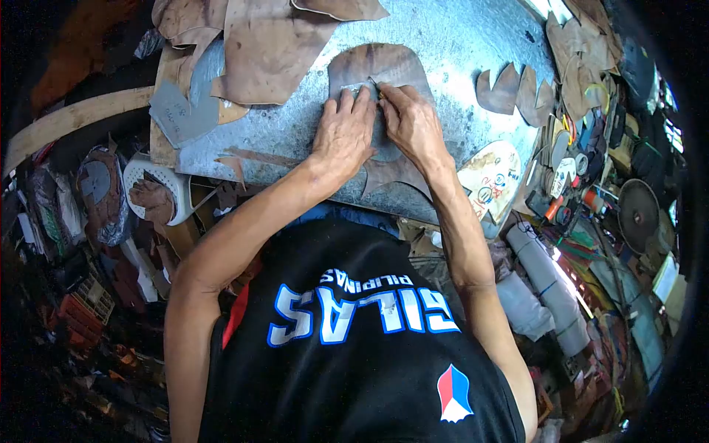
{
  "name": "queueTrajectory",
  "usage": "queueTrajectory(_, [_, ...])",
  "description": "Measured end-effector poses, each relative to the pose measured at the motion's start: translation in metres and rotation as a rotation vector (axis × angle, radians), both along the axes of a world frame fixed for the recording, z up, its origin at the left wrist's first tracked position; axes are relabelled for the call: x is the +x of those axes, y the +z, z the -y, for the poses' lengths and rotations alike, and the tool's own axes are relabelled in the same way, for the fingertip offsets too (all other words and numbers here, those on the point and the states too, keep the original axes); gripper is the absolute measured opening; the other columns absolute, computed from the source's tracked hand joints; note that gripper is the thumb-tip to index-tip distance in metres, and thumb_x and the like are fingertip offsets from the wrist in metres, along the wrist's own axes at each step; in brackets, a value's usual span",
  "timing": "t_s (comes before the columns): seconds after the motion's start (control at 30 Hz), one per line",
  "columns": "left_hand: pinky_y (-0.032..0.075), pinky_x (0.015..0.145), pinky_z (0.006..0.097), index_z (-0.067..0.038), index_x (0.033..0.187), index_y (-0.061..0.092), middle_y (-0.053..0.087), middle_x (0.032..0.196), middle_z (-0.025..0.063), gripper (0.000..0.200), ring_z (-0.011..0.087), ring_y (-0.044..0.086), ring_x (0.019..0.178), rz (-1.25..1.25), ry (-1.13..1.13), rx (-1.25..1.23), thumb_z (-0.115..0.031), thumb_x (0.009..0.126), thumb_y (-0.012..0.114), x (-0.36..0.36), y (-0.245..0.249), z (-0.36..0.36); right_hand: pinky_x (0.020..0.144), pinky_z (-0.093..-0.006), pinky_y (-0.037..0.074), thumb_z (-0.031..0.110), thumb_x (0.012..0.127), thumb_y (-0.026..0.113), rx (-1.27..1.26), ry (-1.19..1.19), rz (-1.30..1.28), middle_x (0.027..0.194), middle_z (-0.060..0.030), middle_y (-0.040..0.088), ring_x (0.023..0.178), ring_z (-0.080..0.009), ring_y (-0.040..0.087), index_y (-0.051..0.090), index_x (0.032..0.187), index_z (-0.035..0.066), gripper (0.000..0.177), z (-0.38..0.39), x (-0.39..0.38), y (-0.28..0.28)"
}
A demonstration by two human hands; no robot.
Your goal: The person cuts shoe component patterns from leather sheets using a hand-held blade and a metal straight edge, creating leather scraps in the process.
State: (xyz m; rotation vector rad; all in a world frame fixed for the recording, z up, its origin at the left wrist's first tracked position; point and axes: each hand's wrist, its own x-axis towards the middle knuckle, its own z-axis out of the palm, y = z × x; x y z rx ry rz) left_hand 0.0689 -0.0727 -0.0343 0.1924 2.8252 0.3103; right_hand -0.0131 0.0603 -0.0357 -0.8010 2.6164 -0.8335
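On the metal-topped table, a brown leather piece lies in front of me. A grey flat piece rests on its near part, partly hidden by my hands. My left hand lies flat on these pieces with its fingers spread a little. Beside it, on the right, my right hand has its fingers curled around a small thin tool, whose dark tip touches the leather near my left fingertips. More leather with a curved cut edge sticks out below my hands.
Large leather sheets and a grey template lie at the left. Small leather cut-outs are at the right, above a marked white oval template. A white stool stands left below the table, rolls at the right.
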Motion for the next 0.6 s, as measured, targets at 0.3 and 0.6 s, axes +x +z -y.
queueTrajectory(0.3, [0.040, 0.090, 0.0410, 0.004, 0.129, 0.050, 0.042, 0.140, 0.0168, 0.082, 0.0310, 0.044, 0.118, -0.027, -0.017, 0.000, -0.043, 0.069, 0.080, -0.001, 0.001, 0.002, 0.075, -0.0426, 0.050, 0.011, 0.088, 0.059, -0.002, -0.050, 0.098, 0.094, -0.0219, 0.065, 0.084, -0.0403, 0.063, 0.066, 0.111, 0.000, 0.026, -0.010, 0.014, 0.011])
queueTrajectory(0.6, [0.038, 0.094, 0.0419, 0.003, 0.131, 0.049, 0.041, 0.141, 0.0172, 0.081, 0.0325, 0.043, 0.120, -0.028, -0.037, 0.047, -0.041, 0.071, 0.079, -0.002, 0.002, 0.005, 0.077, -0.0437, 0.049, 0.012, 0.088, 0.061, 0.025, -0.240, 0.176, 0.092, -0.0247, 0.064, 0.086, -0.0415, 0.062, 0.065, 0.110, -0.002, 0.027, -0.020, 0.060, 0.024])
